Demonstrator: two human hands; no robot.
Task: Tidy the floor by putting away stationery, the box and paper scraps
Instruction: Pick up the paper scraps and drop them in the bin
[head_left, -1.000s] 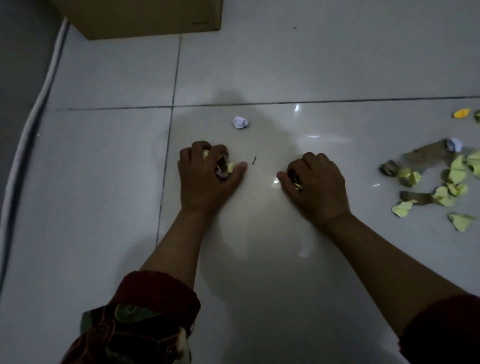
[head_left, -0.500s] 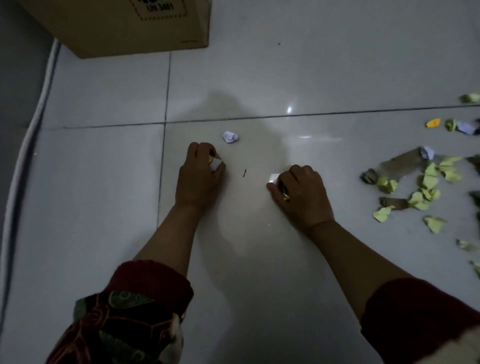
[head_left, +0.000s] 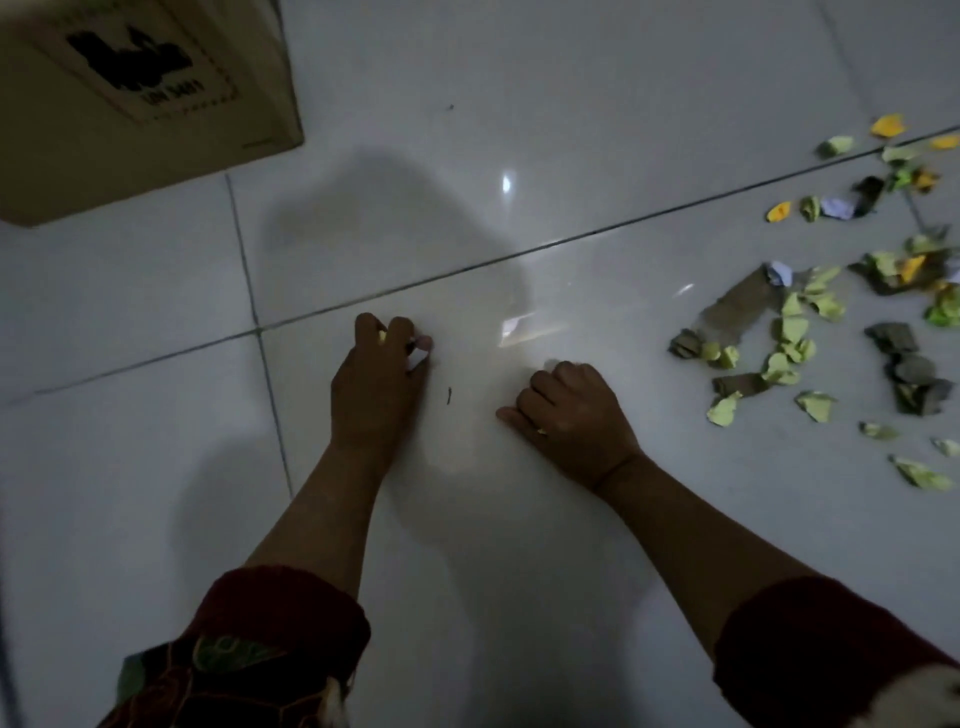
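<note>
Two hands on the floor (head_left: 519, 597), both curled. Left hand (head_left: 379, 384): fingers (head_left: 402, 332) bent round a small pale scrap (head_left: 383, 338), which peeps out between them, so clamped on it. Right hand (head_left: 571, 421): fingers tucked under in a fist, knuckles up; whether anything is inside, cannot tell, hidden by the hand itself. Ring visible on one finger.

Between the hands, one tiny dark sliver (head_left: 448, 396) on the tile, near both, a little closer to the left.

Key relation: the scrap pile (head_left: 789, 338) lies to the right of both hands, well apart from the left, near the right. Right hand is the nearer one, so likely it reaches next; the reach would go right and slightly away from the body. Nearest pieces are the brown-green lumps at the pile's left edge.

Count, rough, as the edge is blurred and cropped: about twenty-plus yellow-green scraps, three or four orange, two white-lilac, several brown or dark torn pieces. One long brown strip (head_left: 737, 306), long axis running diagonally, up to the right.

One box (head_left: 145, 104), cardboard, printed label, top left, well apart from the left hand, across a grout line. No stationery in view.

Judgement: clearing is partly done; most scraps are still on the floor.
</note>
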